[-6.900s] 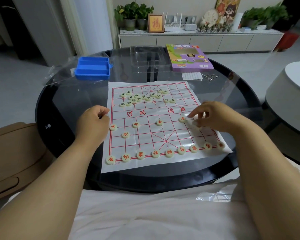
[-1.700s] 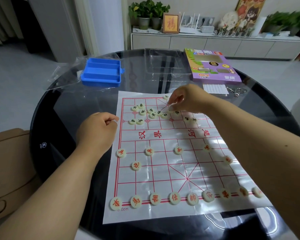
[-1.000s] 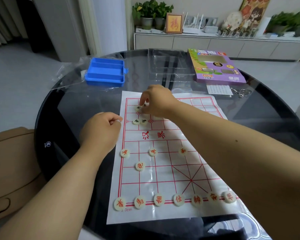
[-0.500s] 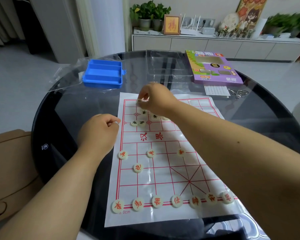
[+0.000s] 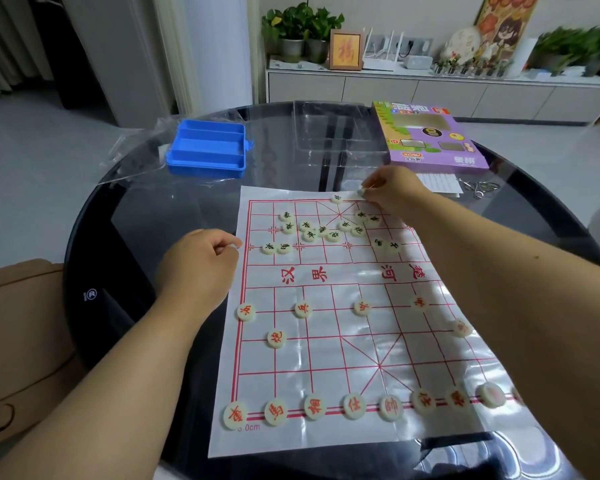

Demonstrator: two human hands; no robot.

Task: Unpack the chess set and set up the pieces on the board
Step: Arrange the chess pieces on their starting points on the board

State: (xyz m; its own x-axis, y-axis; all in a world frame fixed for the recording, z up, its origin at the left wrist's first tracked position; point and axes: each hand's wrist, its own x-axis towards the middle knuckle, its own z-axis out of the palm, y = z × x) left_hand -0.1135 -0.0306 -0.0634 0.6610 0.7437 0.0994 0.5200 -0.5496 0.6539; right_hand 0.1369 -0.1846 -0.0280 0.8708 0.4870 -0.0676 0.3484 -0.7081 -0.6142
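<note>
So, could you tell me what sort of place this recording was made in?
Most likely a home living room: a long white sideboard carries potted plants, a framed picture and a router, behind a round glass table.

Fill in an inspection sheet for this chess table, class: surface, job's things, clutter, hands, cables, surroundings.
Surface: round dark glass table.
Job's things: paper board; red pieces in place along near rows; black pieces heaped at far end, one on far line.
Clutter: blue tray, purple box, clear wrap, metal puzzle.
Hands: left hand curled at board's edge; right hand pinches a piece over far line.
Cables: nothing seen.
Surroundings: sideboard, plants, frame.
</note>
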